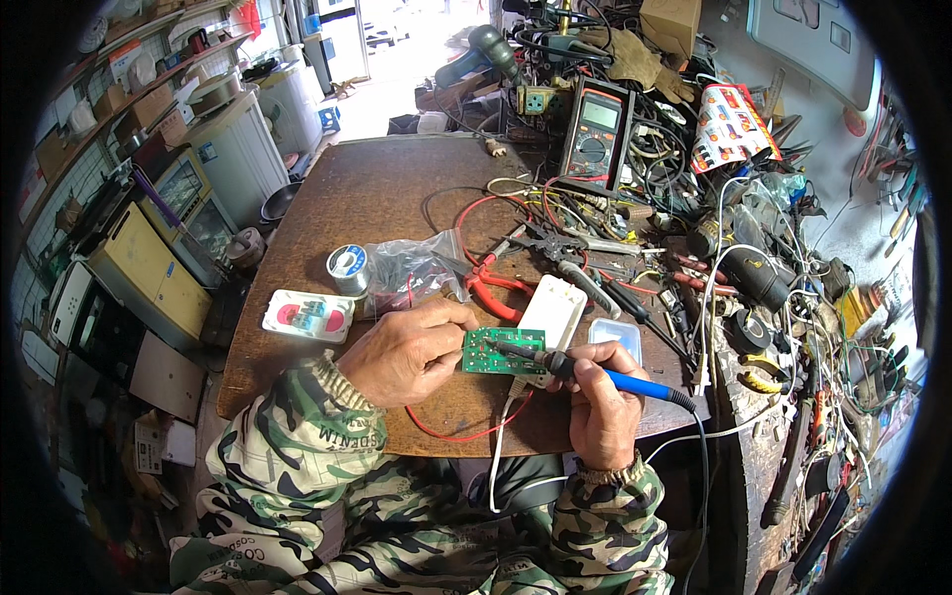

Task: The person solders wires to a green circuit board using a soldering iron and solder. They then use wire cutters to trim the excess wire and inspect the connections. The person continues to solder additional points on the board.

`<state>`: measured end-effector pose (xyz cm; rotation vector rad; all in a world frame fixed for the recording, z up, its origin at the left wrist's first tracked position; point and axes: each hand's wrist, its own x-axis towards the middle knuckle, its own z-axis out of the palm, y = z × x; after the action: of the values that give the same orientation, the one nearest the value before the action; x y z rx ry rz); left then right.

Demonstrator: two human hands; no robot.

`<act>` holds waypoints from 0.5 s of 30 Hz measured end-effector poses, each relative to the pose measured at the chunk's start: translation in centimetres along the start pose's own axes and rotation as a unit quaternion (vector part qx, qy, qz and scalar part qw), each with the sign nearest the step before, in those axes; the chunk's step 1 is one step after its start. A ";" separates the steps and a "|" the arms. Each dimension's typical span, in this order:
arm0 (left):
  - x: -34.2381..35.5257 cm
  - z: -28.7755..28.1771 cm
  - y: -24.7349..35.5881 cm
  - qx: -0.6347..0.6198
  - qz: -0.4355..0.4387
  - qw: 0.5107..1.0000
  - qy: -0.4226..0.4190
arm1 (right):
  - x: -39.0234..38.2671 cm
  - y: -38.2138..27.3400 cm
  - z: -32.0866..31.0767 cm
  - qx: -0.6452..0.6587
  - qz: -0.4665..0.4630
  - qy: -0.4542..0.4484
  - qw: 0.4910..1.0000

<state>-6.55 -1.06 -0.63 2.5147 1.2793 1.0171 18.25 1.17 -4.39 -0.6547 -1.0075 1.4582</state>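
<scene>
My left hand [412,349] is closed at the left edge of a green circuit board [479,363], its fingertips on the board's upper left corner. Whether a thin wire is also pinched there is too small to tell. In my right hand [607,421] is a soldering iron [635,385] with a blue handle, held like a pen. Its dark tip lies over the middle of the board. Just behind the board sits an opened white plastic case [553,309]. A red wire [441,436] loops below the board, beside a white cable [499,451].
A solder spool [348,266], a white tray [288,331] and a clear plastic bag [421,260] are at left. Red-handled pliers [496,290] lie behind the case. A multimeter [595,134] stands at the back. Tangled cables and tools [754,288] crowd the right side.
</scene>
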 end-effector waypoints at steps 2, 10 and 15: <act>0.0 0.0 0.0 0.002 0.001 1.000 -0.001 | 0.0 0.0 0.0 -0.002 0.000 0.000 1.000; 0.0 0.0 -0.1 0.012 0.008 1.000 -0.001 | 0.1 0.1 -0.1 -0.006 -0.004 -0.001 1.000; -0.1 0.0 -0.1 0.012 0.001 1.000 -0.004 | 0.0 0.0 -0.1 -0.011 -0.001 0.001 1.000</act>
<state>-6.63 -1.07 -0.69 2.5354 1.2958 0.9956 18.32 1.20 -4.45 -0.6711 -1.0241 1.4458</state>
